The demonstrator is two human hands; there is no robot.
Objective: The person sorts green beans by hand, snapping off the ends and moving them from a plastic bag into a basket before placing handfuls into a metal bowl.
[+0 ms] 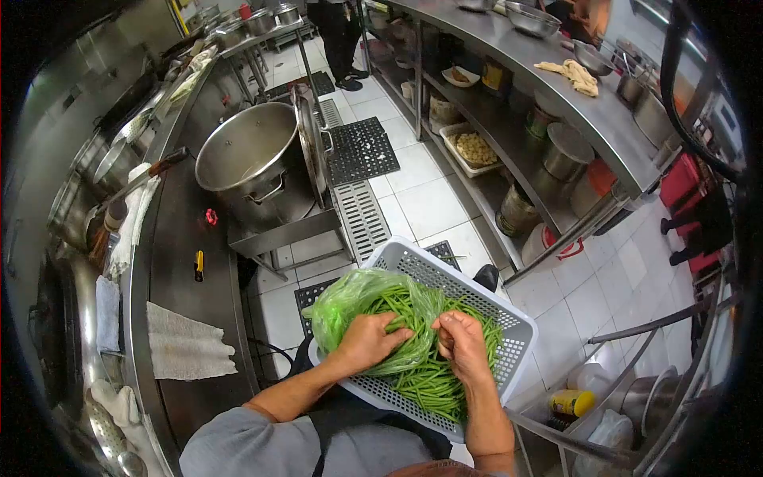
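A grey perforated plastic basket (517, 362) full of green beans (433, 389) sits low in front of my body. Inside it lies a clear green-tinted plastic bag (338, 302), its mouth open and more beans within. My left hand (373, 342) reaches into the bag's mouth, fingers curled round some beans; its fingertips are partly hidden among them. On the other side of the opening, my right hand (462, 342) is closed in a pinch at the edge of the bag, above the loose beans.
A big steel pot (246, 155) with its lid (308, 139) leaning against it stands ahead left. Steel shelving (509, 119) runs along the right, holding pots and a tray of pale pieces (473, 149). A person (338, 40) stands far ahead. Rubber mats (362, 151) lie on the tiles.
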